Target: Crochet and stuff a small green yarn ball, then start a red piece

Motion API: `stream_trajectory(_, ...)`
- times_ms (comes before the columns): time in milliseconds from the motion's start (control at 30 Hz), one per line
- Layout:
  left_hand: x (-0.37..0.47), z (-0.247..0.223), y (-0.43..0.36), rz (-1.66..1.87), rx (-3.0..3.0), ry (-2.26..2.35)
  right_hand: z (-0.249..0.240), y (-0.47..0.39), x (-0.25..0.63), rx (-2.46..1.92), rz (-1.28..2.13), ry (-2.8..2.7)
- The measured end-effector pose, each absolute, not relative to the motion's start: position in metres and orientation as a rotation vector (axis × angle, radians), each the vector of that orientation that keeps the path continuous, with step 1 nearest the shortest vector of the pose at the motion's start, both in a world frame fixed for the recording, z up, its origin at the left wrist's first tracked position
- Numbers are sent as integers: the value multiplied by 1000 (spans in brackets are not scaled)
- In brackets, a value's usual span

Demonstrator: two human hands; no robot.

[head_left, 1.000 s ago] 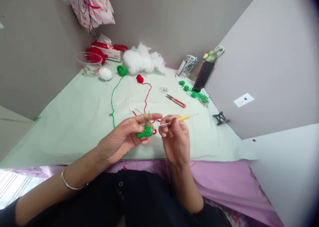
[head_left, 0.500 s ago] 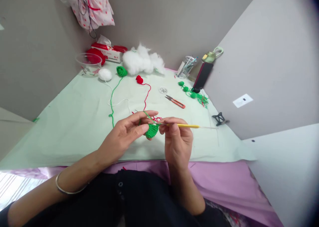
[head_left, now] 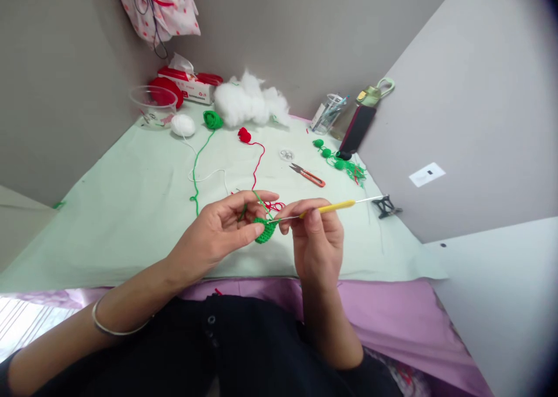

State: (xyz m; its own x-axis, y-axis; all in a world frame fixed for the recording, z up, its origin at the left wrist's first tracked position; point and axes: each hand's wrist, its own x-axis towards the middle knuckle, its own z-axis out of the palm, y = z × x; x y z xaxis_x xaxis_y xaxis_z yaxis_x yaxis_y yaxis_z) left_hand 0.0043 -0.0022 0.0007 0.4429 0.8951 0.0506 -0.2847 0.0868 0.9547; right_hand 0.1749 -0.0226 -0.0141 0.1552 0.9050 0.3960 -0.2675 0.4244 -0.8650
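Note:
A small green crochet piece [head_left: 265, 232] is pinched between the thumb and fingers of my left hand [head_left: 226, 225]. Green yarn passes over the raised left index finger down to the piece. My right hand [head_left: 317, 231] is closed around the yellow handle of a crochet hook [head_left: 333, 207]; its metal tip reaches the top edge of the green piece. Red yarn [head_left: 274, 206] lies on the table just behind the fingers. The left fingers partly cover the piece.
Thread snips [head_left: 307, 175] and a small round container [head_left: 286, 154] lie beyond my hands. Farther back are a green yarn ball [head_left: 213, 120], a white ball [head_left: 183, 125], red yarn [head_left: 244, 135] and white stuffing [head_left: 250, 102]. Green crocheted bits [head_left: 326, 152] lie right, near a phone [head_left: 358, 128].
My right hand has shifted slightly right, and the hook now slants, its handle end raised. The green piece has tilted a little in my left fingers.

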Motion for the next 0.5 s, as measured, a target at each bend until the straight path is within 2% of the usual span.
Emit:
stream_trajectory(267, 1, 5, -4, 1007, 1263, 727, -12, -29, 178, -794, 734, -1289)
stream_trajectory(500, 10, 4, -10, 1089, 1181, 789, -36, -30, 176, -795, 177, -1609)
